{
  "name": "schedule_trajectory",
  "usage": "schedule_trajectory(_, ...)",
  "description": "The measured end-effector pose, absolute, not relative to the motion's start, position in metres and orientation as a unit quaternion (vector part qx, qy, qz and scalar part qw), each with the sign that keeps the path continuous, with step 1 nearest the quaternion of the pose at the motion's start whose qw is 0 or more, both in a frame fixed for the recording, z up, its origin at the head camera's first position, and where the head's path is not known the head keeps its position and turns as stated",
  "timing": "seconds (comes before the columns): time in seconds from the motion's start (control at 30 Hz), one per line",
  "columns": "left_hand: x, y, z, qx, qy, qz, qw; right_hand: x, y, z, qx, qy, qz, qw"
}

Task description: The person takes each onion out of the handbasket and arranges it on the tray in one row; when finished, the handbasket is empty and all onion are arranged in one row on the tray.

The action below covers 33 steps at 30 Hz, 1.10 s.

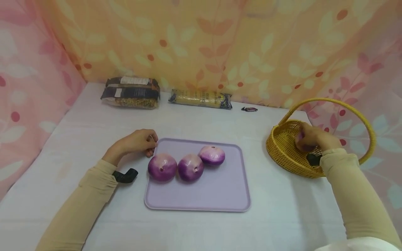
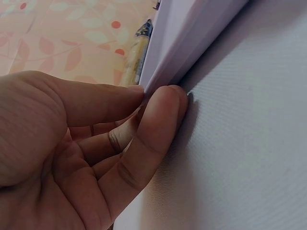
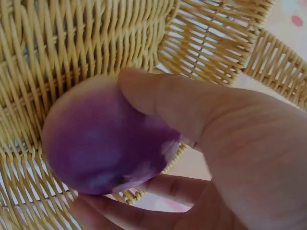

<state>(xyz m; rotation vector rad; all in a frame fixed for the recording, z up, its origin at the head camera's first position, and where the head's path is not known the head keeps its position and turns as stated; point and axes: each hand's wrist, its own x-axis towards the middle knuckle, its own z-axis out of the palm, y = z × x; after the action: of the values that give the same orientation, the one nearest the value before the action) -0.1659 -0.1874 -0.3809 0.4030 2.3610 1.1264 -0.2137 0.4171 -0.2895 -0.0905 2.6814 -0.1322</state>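
Observation:
My right hand [image 1: 314, 136] is inside the yellow wicker basket [image 1: 282, 153] and grips a purple onion [image 3: 105, 139]. In the right wrist view the thumb lies over its top and the fingers curl beneath it, close to the woven wall. At the upper left corner of the lilac tray [image 1: 216, 188], my left hand [image 1: 138, 143] pinches the rim between thumb and fingers, as the left wrist view shows. Three more onions sit on the tray: a left one [image 1: 162, 167], a middle one [image 1: 190, 168] and a paler one [image 1: 212, 155] lying tilted behind them.
Along the back of the white-covered table lie a dark bag of grain-like food [image 1: 133, 92], a long yellow packet [image 1: 201, 98] and a small wrapped candy [image 1: 249, 109]. The basket's tall handle [image 1: 342, 101] arches above my right wrist. Patterned curtains [image 1: 194, 45] enclose the table.

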Motion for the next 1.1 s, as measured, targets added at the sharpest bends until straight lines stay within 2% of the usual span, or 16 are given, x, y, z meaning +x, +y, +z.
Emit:
schedule_trajectory(0.1,-0.166,-0.188,-0.38,0.152,0.865,0.41,0.245,-0.207,0.411,-0.283,-0.014,0.978,-0.05,0.203)
schedule_trajectory(0.27,-0.168,-0.188,-0.38,0.16,0.868,0.406,0.239,-0.186,0.387,-0.266,-0.001,0.991,-0.063,0.116)
schedule_trajectory(0.4,-0.17,-0.188,-0.38,0.158,0.869,0.404,0.24,-0.161,0.357,-0.255,-0.043,0.996,-0.064,0.038)
schedule_trajectory(0.5,-0.169,-0.188,-0.381,0.151,0.87,0.401,0.242,-0.143,0.328,-0.25,-0.077,0.994,-0.081,0.002)
schedule_trajectory(0.63,-0.167,-0.188,-0.382,0.15,0.87,0.403,0.241,-0.127,0.291,-0.253,-0.111,0.987,-0.115,0.002)
schedule_trajectory(0.8,-0.165,-0.188,-0.382,0.146,0.868,0.409,0.24,-0.118,0.256,-0.279,-0.166,0.977,-0.13,0.018)
schedule_trajectory(1.1,-0.166,-0.186,-0.38,0.152,0.871,0.405,0.233,-0.11,0.234,-0.328,-0.217,0.965,-0.142,0.045)
